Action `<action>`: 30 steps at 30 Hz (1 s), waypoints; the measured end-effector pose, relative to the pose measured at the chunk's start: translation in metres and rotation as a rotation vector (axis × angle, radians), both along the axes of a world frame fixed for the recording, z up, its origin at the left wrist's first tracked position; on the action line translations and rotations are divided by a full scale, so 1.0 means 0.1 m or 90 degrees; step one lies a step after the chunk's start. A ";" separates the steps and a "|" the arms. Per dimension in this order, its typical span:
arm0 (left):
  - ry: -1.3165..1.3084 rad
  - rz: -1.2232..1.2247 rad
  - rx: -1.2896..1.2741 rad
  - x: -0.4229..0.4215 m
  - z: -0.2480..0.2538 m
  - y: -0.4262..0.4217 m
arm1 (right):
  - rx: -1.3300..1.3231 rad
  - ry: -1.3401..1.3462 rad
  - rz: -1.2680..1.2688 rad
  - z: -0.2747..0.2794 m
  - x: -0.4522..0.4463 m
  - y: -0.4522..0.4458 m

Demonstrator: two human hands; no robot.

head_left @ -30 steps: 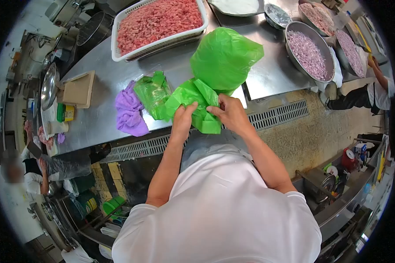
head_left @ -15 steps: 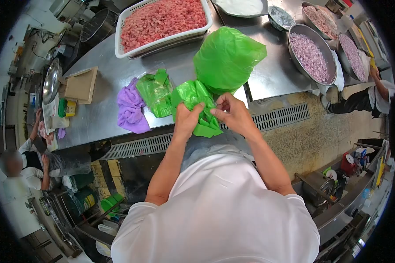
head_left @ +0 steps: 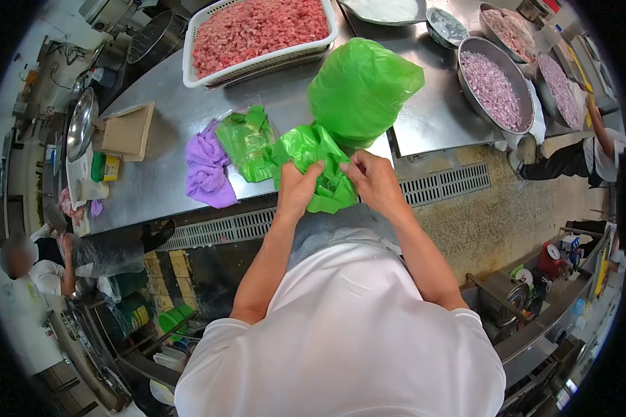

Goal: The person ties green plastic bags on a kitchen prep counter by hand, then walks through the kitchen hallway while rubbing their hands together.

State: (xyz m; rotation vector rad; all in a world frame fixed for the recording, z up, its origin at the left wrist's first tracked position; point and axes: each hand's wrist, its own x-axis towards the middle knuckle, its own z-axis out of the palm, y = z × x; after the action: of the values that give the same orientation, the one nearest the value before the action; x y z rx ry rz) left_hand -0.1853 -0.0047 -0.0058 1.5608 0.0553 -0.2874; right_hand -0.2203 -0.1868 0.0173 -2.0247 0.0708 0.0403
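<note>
Head view, and far off to the left of the fingers there's a co-worker (head_left: pixel 49 258), small and warped by the lens, the head blurred. Next in, a green and yellow container (head_left: pixel 105 167); any print on it is too small to read. Beside it sits a tan tray (head_left: pixel 128 132), and here's a purple cloth (head_left: pixel 210 167), crumpled near the table edge. Just left of the fingers, a folded green bundle (head_left: pixel 247 142), its layers hard to separate by eye. Beyond that, a white basket (head_left: pixel 261 62) heaped with pink chopped meat, its far rim cut off by the frame.

Now the middle: the left hand (head_left: pixel 298 189) has its thumb pressing the loose green bag (head_left: pixel 321 163), the other fingers bent and partly hidden by plastic. Over on the right hand (head_left: pixel 374 179), thumb and forefinger pinch the bag's right side, the rest curled in. That loose bag lies between both sets of fingertips, over the table edge. Right behind it bulges a full green bag (head_left: pixel 362 90), contents hidden; whether the two join, I can't tell. Well right, a steel bowl (head_left: pixel 496 85) holds chopped purple pieces.
</note>
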 end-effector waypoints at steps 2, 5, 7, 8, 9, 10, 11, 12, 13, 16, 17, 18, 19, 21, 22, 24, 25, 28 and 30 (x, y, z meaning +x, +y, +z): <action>0.041 -0.007 -0.005 -0.01 0.01 0.03 | 0.069 0.003 -0.018 -0.03 -0.01 0.02; 0.066 -0.009 -0.061 -0.05 0.08 0.00 | 0.126 -0.012 -0.030 -0.06 -0.03 0.06; 0.037 -0.041 -0.068 -0.07 0.13 -0.03 | 0.126 -0.012 -0.026 -0.05 -0.02 0.06; 0.006 -0.073 -0.050 -0.08 0.14 -0.04 | 0.115 -0.003 -0.020 -0.04 -0.02 0.06; -0.025 -0.106 -0.032 -0.08 0.15 -0.04 | 0.104 0.007 -0.014 -0.04 -0.02 0.05; -0.025 -0.104 -0.017 -0.09 0.17 -0.06 | 0.102 0.012 -0.012 -0.05 -0.03 0.04; -0.026 -0.102 -0.002 -0.09 0.18 -0.07 | 0.100 0.016 -0.010 -0.09 -0.02 0.04; -0.027 -0.101 0.013 -0.08 0.18 -0.08 | 0.097 0.021 -0.009 -0.13 -0.03 0.03; -0.017 -0.075 -0.007 -0.08 0.17 -0.08 | 0.150 0.032 -0.014 -0.18 -0.04 0.02; 0.032 -0.019 -0.039 -0.03 0.12 -0.05 | 0.265 0.053 -0.035 -0.26 -0.07 -0.04; 0.045 -0.009 -0.058 -0.02 0.13 -0.06 | 0.277 0.052 -0.047 -0.27 -0.07 -0.07; 0.058 0.000 -0.076 -0.02 0.15 -0.07 | 0.289 0.051 -0.058 -0.24 -0.07 -0.09; 0.072 0.009 -0.094 -0.02 0.17 -0.08 | 0.298 0.057 -0.063 -0.20 -0.08 -0.11; 0.089 0.007 -0.155 -0.01 0.09 -0.08 | 0.316 0.069 -0.074 -0.10 -0.10 -0.12; 0.094 0.011 -0.184 -0.03 0.10 -0.10 | 0.328 0.077 -0.088 -0.16 -0.10 -0.10; 0.073 -0.048 -0.160 -0.06 0.11 -0.14 | 0.315 0.039 -0.071 -0.18 -0.11 -0.06; 0.045 -0.110 -0.109 -0.07 0.13 -0.13 | 0.304 0.018 -0.070 -0.20 -0.12 -0.06; 0.050 -0.091 -0.096 -0.09 0.13 -0.25 | 0.279 -0.033 -0.048 -0.17 -0.14 -0.05; 0.112 -0.019 -0.181 -0.07 0.15 -0.21 | 0.283 -0.029 -0.090 -0.13 -0.16 -0.11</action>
State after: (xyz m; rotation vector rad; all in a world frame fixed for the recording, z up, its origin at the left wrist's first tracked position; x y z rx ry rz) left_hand -0.1927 -0.0259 0.0094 1.2528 0.1231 -0.4375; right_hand -0.2366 -0.1976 0.0042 -1.5722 0.1614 -0.0745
